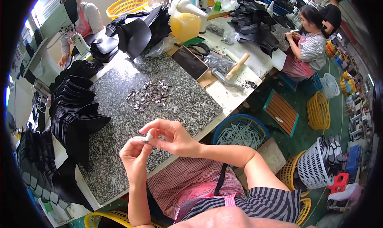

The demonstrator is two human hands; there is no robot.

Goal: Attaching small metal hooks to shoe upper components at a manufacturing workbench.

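Note:
My left hand (134, 158) is closed in a pinch over the near part of a speckled granite slab (183, 112). Between its thumb and forefinger sits a small dark metallic piece (145, 141). My right hand (175, 140) meets it there, its thumb and a finger curled around the same spot. Something small and whitish (149, 136) shows at the right fingertips; I cannot make out what it is. Just beyond both hands a loose heap of small shiny metal pieces (153, 93) lies on the slab.
Black cut pieces (76, 108) are stacked along the slab's left. A dark phone (190, 63) and a wooden-handled hammer (237, 66) lie at the right. Behind stands a yellow-liquid jug (185, 26). A blue-rimmed basket of pale strips (241, 136) stands below. Co-workers sit left and right.

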